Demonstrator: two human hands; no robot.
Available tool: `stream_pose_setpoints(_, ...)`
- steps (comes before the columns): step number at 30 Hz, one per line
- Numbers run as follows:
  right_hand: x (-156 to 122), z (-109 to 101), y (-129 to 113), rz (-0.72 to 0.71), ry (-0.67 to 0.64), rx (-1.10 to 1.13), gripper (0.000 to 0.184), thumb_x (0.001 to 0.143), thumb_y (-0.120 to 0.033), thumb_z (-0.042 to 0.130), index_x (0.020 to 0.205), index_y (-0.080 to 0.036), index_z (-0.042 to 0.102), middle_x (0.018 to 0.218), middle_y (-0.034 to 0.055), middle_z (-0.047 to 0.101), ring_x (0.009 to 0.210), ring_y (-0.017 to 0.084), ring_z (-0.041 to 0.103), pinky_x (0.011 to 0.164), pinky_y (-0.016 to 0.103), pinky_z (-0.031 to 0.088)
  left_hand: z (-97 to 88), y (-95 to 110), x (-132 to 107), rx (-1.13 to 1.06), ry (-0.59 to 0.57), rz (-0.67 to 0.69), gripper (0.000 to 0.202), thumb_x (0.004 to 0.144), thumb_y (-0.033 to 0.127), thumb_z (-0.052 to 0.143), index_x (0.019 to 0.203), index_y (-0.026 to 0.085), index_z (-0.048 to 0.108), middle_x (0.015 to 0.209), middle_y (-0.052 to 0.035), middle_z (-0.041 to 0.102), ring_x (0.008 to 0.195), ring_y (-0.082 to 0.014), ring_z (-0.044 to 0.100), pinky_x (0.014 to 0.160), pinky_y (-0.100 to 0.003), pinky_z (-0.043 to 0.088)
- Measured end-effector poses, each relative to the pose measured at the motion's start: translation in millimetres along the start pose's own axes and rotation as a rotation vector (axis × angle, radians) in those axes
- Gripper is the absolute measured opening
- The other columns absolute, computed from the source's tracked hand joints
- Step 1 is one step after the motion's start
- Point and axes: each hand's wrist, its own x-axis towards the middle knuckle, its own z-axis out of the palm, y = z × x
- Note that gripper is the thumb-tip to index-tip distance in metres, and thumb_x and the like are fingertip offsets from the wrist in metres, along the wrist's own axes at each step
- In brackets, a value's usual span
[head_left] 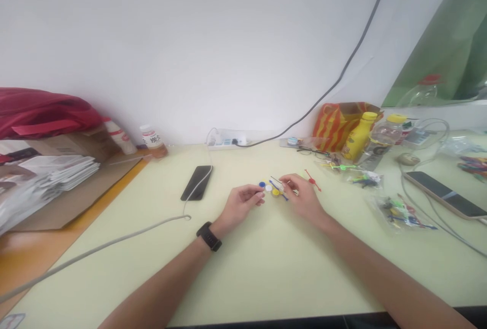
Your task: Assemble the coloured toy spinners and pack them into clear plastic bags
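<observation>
My left hand (243,203), with a black watch (209,236) on its wrist, has its thumb and fingers pinched together; whatever lies between them is too small to make out. Just beyond its fingertips are a blue disc (262,185) and a white disc (269,188). My right hand (302,194) is closed, and a thin dark stick (276,179) juts out from its fingertips. Below that stick a yellow round piece (276,193) lies by a blue arrow-like plastic piece (284,197). A red plastic piece with a long pointer (312,181) rests beyond my right hand.
Clear bags of small plastic parts (405,212) lie to the right, near a phone (445,194). A yellow bottle (359,136) and a striped bag (329,126) stand behind. Left are a black phone (197,183), a grey cable (125,237), a drink bottle (153,141) and stacked papers (64,176).
</observation>
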Motion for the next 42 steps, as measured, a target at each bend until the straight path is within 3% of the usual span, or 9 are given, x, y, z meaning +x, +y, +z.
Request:
stream_pose_setpoints(4, -1, -1, -9, 0.074, -0.022, 0.153, 0.027, 0.096, -0.042, 0.053, 0.104, -0.019, 0.066, 0.091, 0.0077, 0.07, 0.078, 0.021, 0.066, 0.068, 0.034, 0.054, 1.2, 3, -1, 0.008, 0.003, 0.019, 0.04, 0.081, 0.045, 0.081, 0.107, 0.015, 0.078, 0.096, -0.0111, 0.078, 0.078, -0.0204, 0.074, 0.076, -0.033, 0.059)
stream_pose_setpoints(7, -2, -1, -17, 0.122, -0.04, 0.26, 0.029, 0.096, -0.045, 0.055, 0.106, -0.019, 0.065, 0.082, 0.0056, 0.069, 0.079, 0.021, 0.067, 0.072, 0.035, 0.055, 3.9, 5, -2, -0.021, 0.015, -0.03, 0.041, 0.081, 0.045, 0.082, 0.107, 0.014, 0.078, 0.1, -0.0119, 0.079, 0.082, -0.0225, 0.076, 0.081, -0.036, 0.06)
stream_pose_setpoints(11, -5, 2, -27, 0.143, -0.089, 0.41, 0.031, 0.093, -0.046, 0.062, 0.113, -0.022, 0.061, 0.093, 0.0048, 0.069, 0.089, 0.021, 0.071, 0.085, 0.037, 0.057, 5.7, 4, -3, -0.064, -0.008, -0.032, 0.046, 0.075, 0.041, 0.087, 0.112, 0.015, 0.076, 0.115, -0.0138, 0.077, 0.104, -0.0284, 0.074, 0.098, -0.043, 0.057)
stream_pose_setpoints(15, -9, 7, -30, 0.123, -0.177, 0.532, 0.038, 0.089, -0.044, 0.068, 0.12, -0.025, 0.058, 0.097, 0.0017, 0.061, 0.083, 0.018, 0.071, 0.083, 0.037, 0.058, 5.2, 7, -4, -0.059, -0.071, -0.021, 0.048, 0.078, 0.039, 0.085, 0.118, 0.015, 0.073, 0.119, -0.0148, 0.076, 0.11, -0.0307, 0.073, 0.104, -0.046, 0.053)
stream_pose_setpoints(23, -14, 14, -29, 0.121, -0.219, 0.488, 0.027, 0.09, -0.039, 0.068, 0.111, -0.024, 0.065, 0.094, 0.0027, 0.063, 0.09, 0.019, 0.068, 0.088, 0.039, 0.061, 8.6, 13, -7, -0.067, -0.178, 0.015, 0.039, 0.089, 0.04, 0.074, 0.12, 0.017, 0.074, 0.125, -0.0129, 0.073, 0.117, -0.0311, 0.069, 0.108, -0.046, 0.051)
stream_pose_setpoints(34, -16, 12, -35, 0.055, -0.263, 0.463, 0.021, 0.093, -0.036, 0.065, 0.11, -0.024, 0.065, 0.093, 0.0037, 0.066, 0.091, 0.02, 0.068, 0.087, 0.04, 0.06, 9.0, 15, -8, -0.037, -0.191, 0.053, 0.039, 0.089, 0.04, 0.074, 0.121, 0.018, 0.074, 0.127, -0.0119, 0.073, 0.116, -0.0308, 0.069, 0.107, -0.047, 0.053)
stream_pose_setpoints(39, -15, 12, -32, 0.023, -0.24, 0.362, 0.022, 0.094, -0.039, 0.062, 0.109, -0.024, 0.065, 0.098, 0.0051, 0.068, 0.094, 0.022, 0.067, 0.086, 0.039, 0.058, 9.4, 16, -8, -0.004, -0.159, 0.06, 0.039, 0.088, 0.041, 0.075, 0.12, 0.019, 0.075, 0.127, -0.011, 0.073, 0.118, -0.0314, 0.069, 0.108, -0.048, 0.053)
stream_pose_setpoints(42, -15, 11, -30, 0.023, -0.219, 0.26, 0.022, 0.094, -0.04, 0.062, 0.108, -0.024, 0.065, 0.098, 0.005, 0.07, 0.089, 0.021, 0.067, 0.077, 0.035, 0.056, 9.0, 14, -8, 0.0, -0.119, 0.072, 0.04, 0.086, 0.041, 0.077, 0.117, 0.018, 0.076, 0.125, -0.0124, 0.074, 0.115, -0.0306, 0.07, 0.107, -0.047, 0.054)
